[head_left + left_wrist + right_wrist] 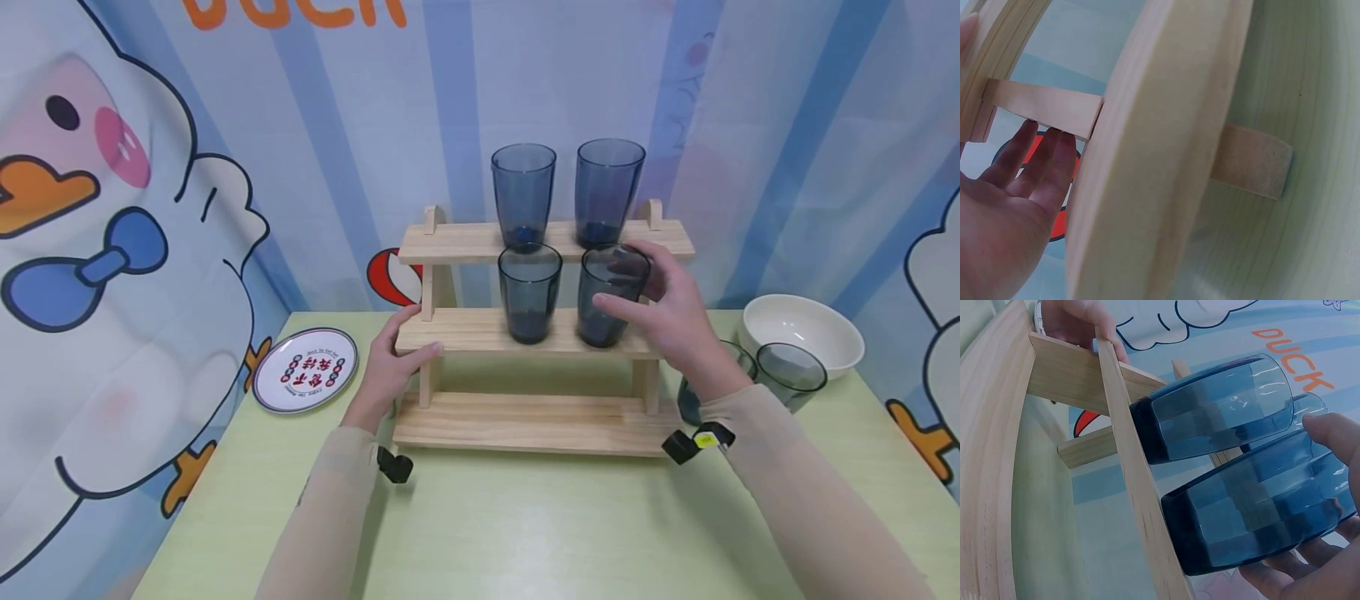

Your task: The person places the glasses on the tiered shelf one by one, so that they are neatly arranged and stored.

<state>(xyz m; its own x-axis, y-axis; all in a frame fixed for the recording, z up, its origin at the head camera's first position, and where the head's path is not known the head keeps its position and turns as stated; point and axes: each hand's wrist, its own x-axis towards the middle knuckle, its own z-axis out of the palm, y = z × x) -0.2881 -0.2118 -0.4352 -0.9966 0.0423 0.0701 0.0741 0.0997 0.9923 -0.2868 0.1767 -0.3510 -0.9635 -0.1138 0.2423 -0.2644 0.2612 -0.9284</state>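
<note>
A wooden three-tier display shelf (517, 421) stands on the table. My left hand (386, 367) grips the left end of its middle tier, thumb over the front; in the left wrist view its fingers (1054, 165) touch a short upright (1047, 103). On the right side of that tier, my right hand (671, 312) holds a blue-grey drinking glass (597, 321), thumb in front and fingers behind. The glass stands upright with its base at the board. Just left of it is a matching glass (529, 292). Two more glasses (523, 192) stand on the top tier.
Two further glasses (787, 379) are on the table at the right, partly behind my right forearm. A white bowl (806, 333) sits behind them. To the left lies a plate (303, 371) with red lettering. A printed cartoon cloth (360, 133) hangs close behind the shelf.
</note>
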